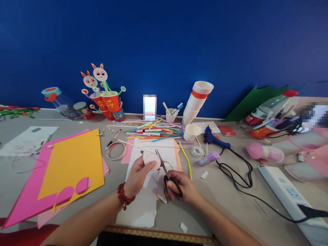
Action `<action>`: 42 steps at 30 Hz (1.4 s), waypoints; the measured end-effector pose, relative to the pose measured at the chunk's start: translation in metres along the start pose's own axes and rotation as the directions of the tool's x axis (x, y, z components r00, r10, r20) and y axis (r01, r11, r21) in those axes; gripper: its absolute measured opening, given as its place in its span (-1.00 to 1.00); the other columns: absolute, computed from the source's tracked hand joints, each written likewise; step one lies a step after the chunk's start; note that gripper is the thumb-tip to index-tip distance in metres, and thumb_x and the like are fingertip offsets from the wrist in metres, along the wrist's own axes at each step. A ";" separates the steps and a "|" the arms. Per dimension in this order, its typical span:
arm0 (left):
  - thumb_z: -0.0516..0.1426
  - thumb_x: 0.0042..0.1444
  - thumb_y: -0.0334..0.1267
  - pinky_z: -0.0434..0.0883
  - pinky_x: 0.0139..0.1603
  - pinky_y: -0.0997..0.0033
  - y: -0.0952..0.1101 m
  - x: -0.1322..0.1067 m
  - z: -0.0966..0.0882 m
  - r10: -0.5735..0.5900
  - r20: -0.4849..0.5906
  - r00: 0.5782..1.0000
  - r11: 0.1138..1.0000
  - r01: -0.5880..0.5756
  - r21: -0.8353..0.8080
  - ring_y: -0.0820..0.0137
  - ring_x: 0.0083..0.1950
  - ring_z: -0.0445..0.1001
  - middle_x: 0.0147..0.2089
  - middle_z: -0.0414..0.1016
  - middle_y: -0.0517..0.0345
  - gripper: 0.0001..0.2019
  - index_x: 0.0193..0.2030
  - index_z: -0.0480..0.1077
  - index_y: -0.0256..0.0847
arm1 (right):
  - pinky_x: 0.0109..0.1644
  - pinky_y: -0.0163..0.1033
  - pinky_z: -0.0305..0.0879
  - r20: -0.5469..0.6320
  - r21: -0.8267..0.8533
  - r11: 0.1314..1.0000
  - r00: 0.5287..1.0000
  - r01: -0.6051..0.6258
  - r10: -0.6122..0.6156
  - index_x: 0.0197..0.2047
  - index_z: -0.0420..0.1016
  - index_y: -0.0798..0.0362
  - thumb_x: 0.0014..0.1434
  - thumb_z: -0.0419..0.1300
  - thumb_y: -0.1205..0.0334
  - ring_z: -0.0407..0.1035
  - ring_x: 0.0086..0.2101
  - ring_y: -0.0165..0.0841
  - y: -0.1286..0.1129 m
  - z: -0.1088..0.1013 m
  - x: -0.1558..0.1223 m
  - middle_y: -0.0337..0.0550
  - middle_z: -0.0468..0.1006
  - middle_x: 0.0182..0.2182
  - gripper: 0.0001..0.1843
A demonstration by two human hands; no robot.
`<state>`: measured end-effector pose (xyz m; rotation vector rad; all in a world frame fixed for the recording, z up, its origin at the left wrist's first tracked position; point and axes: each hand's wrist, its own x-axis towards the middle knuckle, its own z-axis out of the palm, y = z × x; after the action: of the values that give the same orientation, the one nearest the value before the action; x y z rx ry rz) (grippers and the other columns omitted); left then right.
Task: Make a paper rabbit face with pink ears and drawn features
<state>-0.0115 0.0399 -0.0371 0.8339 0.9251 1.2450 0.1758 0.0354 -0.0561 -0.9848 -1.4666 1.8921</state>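
Note:
Between the thumb and fingers of my left hand [140, 174] is a round white paper disc [151, 160], held up over the table. My right hand [183, 186] has its fingers through the black handles of a pair of scissors [164, 164]. The scissor blades point up and away, close beside the disc's right edge; whether they touch it I cannot tell. Below both hands lie white paper sheets [138, 205], the near one with a torn edge. A small paper offcut [161, 195] hangs or lies just under the scissors.
Yellow card [74, 160] with round cut-outs lies on pink card at left. Behind are pipe cleaners and markers [151, 130], rabbit-decorated cups [110, 102] and stacked paper cups [196, 102]. At right are a blue glue gun [214, 138], its black cable, a glue stick [208, 159] and a power strip [287, 194].

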 end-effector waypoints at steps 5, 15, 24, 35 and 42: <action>0.25 0.12 -0.18 0.41 -0.25 0.46 0.002 0.001 -0.001 0.005 0.016 1.000 1.000 -0.005 0.011 0.42 -0.32 0.45 -0.32 0.56 0.10 -0.81 -0.23 0.52 -0.27 | -0.65 -0.39 -0.07 -0.001 -0.033 0.999 1.000 -0.005 0.005 -0.48 0.20 0.01 -0.03 0.21 -0.45 0.06 -0.74 -0.54 -0.002 -0.002 0.000 -0.35 0.35 -0.74 -0.35; 0.25 0.13 -0.19 0.42 -0.24 0.47 0.006 0.002 -0.001 0.001 0.035 0.999 1.000 -0.002 0.007 0.42 -0.30 0.47 -0.27 0.59 0.08 -0.82 -0.23 0.52 -0.26 | -0.61 -0.38 -0.03 -0.012 -0.056 0.998 1.000 -0.001 0.000 -0.49 0.19 0.01 -0.05 0.22 -0.45 0.11 -0.72 -0.52 -0.003 -0.003 0.000 -0.36 0.35 -0.75 -0.35; 0.26 0.12 -0.17 0.41 -0.30 0.48 0.007 0.003 -0.001 -0.010 0.020 1.000 1.000 0.010 0.022 0.43 -0.34 0.44 -0.36 0.52 0.15 -0.82 -0.27 0.47 -0.25 | -0.60 -0.38 -0.02 -0.026 -0.081 0.997 1.000 0.006 -0.008 -0.51 0.19 0.01 -0.05 0.21 -0.47 0.12 -0.72 -0.51 -0.007 -0.003 -0.001 -0.35 0.34 -0.75 -0.34; 0.24 0.15 -0.16 0.41 -0.24 0.42 0.004 0.002 -0.003 -0.004 0.044 0.999 1.000 0.004 0.015 0.40 -0.32 0.44 -0.31 0.53 0.11 -0.82 -0.25 0.47 -0.25 | -0.61 -0.38 -0.04 -0.024 -0.093 0.996 1.000 0.012 -0.014 -0.51 0.18 0.01 -0.05 0.19 -0.48 0.11 -0.73 -0.51 -0.005 -0.005 0.000 -0.36 0.32 -0.76 -0.33; 0.24 0.15 -0.17 0.41 -0.25 0.43 0.006 0.003 -0.003 0.007 0.046 0.999 1.000 -0.008 0.017 0.41 -0.33 0.44 -0.33 0.52 0.12 -0.83 -0.25 0.47 -0.25 | -0.60 -0.37 -0.03 -0.024 -0.103 0.995 1.000 0.012 -0.014 -0.51 0.19 0.00 -0.03 0.19 -0.47 0.12 -0.72 -0.50 -0.005 -0.005 -0.001 -0.36 0.31 -0.75 -0.34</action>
<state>-0.0162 0.0434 -0.0336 0.8770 0.8981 1.2212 0.1800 0.0385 -0.0520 -1.0390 -1.5651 1.8045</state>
